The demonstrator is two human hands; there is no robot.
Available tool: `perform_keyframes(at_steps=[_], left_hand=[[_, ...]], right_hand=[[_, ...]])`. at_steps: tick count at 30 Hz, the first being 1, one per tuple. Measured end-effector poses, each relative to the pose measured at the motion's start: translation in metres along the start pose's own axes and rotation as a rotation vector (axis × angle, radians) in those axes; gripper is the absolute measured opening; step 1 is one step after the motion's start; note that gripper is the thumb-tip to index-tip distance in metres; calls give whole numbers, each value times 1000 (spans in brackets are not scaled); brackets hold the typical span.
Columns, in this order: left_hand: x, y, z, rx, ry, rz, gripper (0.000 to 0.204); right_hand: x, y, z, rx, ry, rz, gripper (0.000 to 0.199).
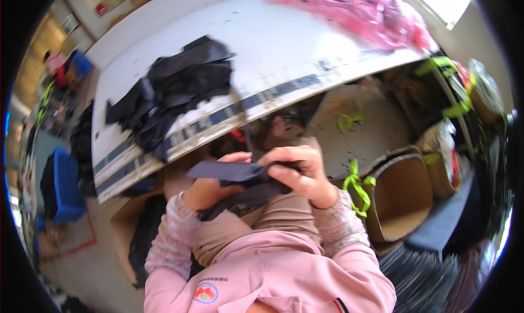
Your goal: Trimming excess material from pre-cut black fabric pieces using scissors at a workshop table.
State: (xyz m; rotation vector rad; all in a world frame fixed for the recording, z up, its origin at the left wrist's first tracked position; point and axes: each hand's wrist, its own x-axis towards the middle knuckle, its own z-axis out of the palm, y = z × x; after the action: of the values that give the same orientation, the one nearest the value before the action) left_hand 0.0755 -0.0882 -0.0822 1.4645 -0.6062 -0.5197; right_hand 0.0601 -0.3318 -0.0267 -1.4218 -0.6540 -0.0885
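Observation:
In front of my lap I hold a piece of black cloth [240, 172] between both hands. My left hand [210, 192] grips its left part, with the cloth covering most of the fingers. At the right end, my right hand [302, 171] pinches the cloth between thumb and curled fingers. Part of the cloth hangs down over my thighs. Beyond my hands, a loose heap of black cloth pieces [183, 81] lies on the white table [262, 40], some draping over its near edge.
Crumpled pink plastic [360, 13] covers the table's far right corner. An open cardboard box [401, 195] with a bright green tie [357, 188] stands by my right arm. Stacked dark pieces [417, 277] lie at lower right. A blue crate [68, 185] is at left, and a person [56, 64] is farther back.

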Motion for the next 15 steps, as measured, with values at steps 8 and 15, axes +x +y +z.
perform_keyframes(at_steps=[8,15], left_hand=[[33,25,21,390,42,230,33],[31,67,15,973,571,696,23]], right_hand=[[3,-11,-8,47,-218,-131,14],[0,-27,-33,1,1,-280,19]])
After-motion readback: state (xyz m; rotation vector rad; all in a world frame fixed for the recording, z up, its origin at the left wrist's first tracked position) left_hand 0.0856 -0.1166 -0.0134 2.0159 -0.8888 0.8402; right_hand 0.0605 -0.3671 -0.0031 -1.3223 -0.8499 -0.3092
